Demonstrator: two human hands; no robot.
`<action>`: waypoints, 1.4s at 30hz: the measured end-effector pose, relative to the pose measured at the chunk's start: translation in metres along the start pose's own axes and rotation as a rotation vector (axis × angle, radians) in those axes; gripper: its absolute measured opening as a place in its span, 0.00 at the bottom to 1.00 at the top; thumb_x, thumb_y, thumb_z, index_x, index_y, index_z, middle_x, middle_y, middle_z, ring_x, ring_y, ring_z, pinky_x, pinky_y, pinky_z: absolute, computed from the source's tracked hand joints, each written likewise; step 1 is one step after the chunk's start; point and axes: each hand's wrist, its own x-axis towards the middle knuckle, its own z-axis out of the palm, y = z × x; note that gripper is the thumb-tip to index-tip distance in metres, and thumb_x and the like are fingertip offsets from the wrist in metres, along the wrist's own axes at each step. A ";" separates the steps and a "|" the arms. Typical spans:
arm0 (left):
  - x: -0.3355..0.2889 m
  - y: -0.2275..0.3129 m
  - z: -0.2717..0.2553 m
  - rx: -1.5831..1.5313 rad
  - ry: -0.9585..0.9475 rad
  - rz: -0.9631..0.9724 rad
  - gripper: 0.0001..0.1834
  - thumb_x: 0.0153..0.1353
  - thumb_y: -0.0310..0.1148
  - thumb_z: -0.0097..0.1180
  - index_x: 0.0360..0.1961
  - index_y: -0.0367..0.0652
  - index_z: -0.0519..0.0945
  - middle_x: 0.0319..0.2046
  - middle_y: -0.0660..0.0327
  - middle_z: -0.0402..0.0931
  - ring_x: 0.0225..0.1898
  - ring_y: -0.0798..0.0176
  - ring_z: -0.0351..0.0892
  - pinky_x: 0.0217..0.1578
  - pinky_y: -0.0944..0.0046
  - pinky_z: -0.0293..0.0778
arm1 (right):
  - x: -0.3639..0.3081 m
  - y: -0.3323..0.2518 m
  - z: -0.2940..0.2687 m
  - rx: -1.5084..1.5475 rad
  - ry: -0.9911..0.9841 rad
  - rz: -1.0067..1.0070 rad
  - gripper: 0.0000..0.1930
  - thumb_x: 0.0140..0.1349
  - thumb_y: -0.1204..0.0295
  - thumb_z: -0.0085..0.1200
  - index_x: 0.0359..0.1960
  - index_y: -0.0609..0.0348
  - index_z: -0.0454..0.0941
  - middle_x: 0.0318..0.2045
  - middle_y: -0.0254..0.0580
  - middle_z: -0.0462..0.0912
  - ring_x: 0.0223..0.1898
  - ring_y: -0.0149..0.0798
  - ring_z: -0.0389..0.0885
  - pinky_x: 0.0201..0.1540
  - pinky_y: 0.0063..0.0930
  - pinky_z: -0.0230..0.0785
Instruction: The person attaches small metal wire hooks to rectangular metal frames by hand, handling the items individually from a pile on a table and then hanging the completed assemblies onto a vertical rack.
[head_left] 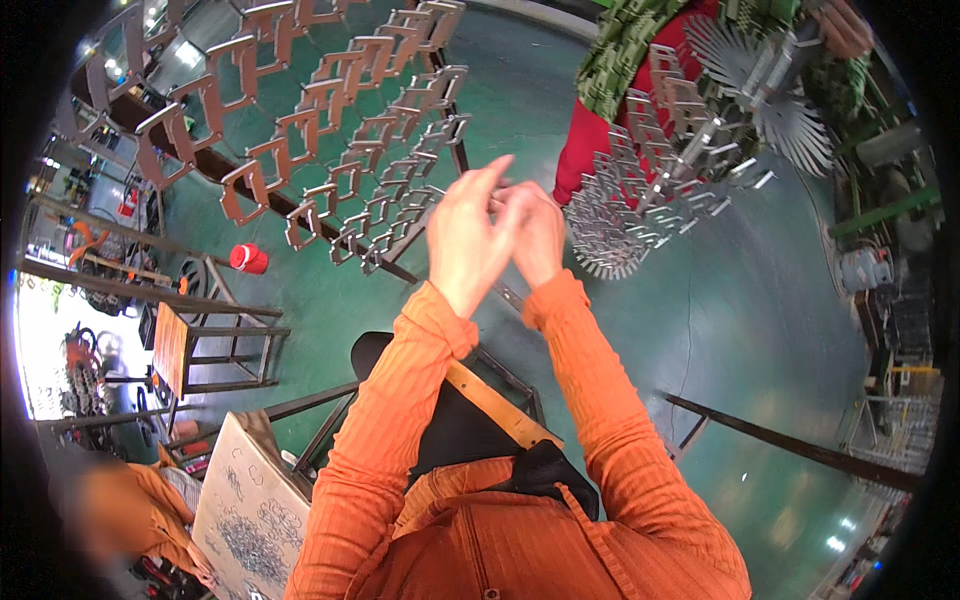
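Both my hands are raised and meet near the middle of the head view, in front of hanging metal parts. My left hand (465, 240) is closed, its index finger and thumb pointing up and inward, slightly blurred. Against it, my right hand (541, 238) curls with its fingertips partly covered by the left. Anything between the fingers is too small or too hidden to make out. Rows of flat metal brackets (240, 198) hang at the upper left, closest to the left hand. A dense cluster of silvery metal pieces (610, 225) hangs just right of my right hand.
A person in red trousers (590, 150) stands beyond the cluster. Left are a wooden-topped stool (172, 350), a red container (248, 259) and a table (235, 470) with small metal pieces. Another person in orange (165, 510) is beside it. A dark bar (790, 437) extends right.
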 end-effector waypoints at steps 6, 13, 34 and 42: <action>-0.005 0.061 0.040 -0.097 -0.055 0.260 0.25 0.50 0.36 0.65 0.49 0.37 0.77 0.40 0.53 0.79 0.29 0.61 0.77 0.31 0.62 0.73 | -0.042 0.007 -0.083 -0.051 0.124 0.221 0.06 0.52 0.70 0.58 0.30 0.56 0.82 0.28 0.42 0.80 0.30 0.45 0.79 0.34 0.36 0.69; -0.006 0.077 0.051 -0.306 -0.098 -0.005 0.10 0.55 0.32 0.58 0.34 0.35 0.81 0.24 0.52 0.78 0.24 0.55 0.78 0.27 0.59 0.71 | -0.046 -0.021 -0.152 0.007 0.234 0.219 0.06 0.49 0.76 0.62 0.29 0.63 0.81 0.25 0.39 0.78 0.26 0.35 0.78 0.33 0.27 0.68; -0.009 0.081 0.040 -0.355 -0.176 -0.066 0.09 0.56 0.29 0.58 0.35 0.34 0.81 0.20 0.58 0.78 0.22 0.75 0.73 0.24 0.70 0.69 | -0.026 -0.036 -0.155 0.015 0.263 0.116 0.05 0.49 0.78 0.61 0.28 0.63 0.81 0.25 0.40 0.79 0.27 0.36 0.79 0.32 0.28 0.68; -0.011 0.076 0.044 -0.345 -0.083 0.070 0.09 0.55 0.27 0.58 0.35 0.34 0.82 0.25 0.55 0.80 0.22 0.68 0.75 0.25 0.68 0.70 | -0.022 -0.035 -0.153 -0.021 0.237 0.108 0.05 0.49 0.76 0.62 0.29 0.63 0.81 0.26 0.39 0.79 0.27 0.35 0.79 0.31 0.27 0.69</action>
